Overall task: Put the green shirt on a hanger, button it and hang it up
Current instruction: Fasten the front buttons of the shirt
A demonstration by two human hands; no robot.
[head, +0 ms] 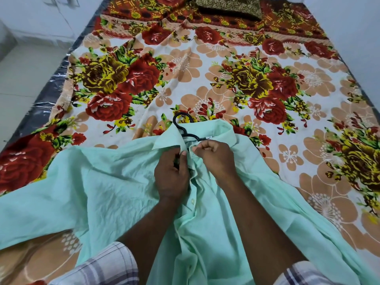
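Note:
A mint green shirt (107, 182) lies spread front-up on the bed, collar away from me. A black hanger (183, 125) sits inside it; only its hook and neck show above the collar. My left hand (171, 175) grips the left edge of the front placket just under the collar. My right hand (214, 156) pinches the right placket edge at the top button. The two hands are close together. A pale button (192, 200) shows lower on the placket between my forearms.
The bed is covered by a floral sheet (226, 83) in red, yellow and peach. A brown patterned pillow (228, 6) lies at the far end. White tiled floor (26, 64) runs along the left; a dark mattress edge (47, 89) shows there.

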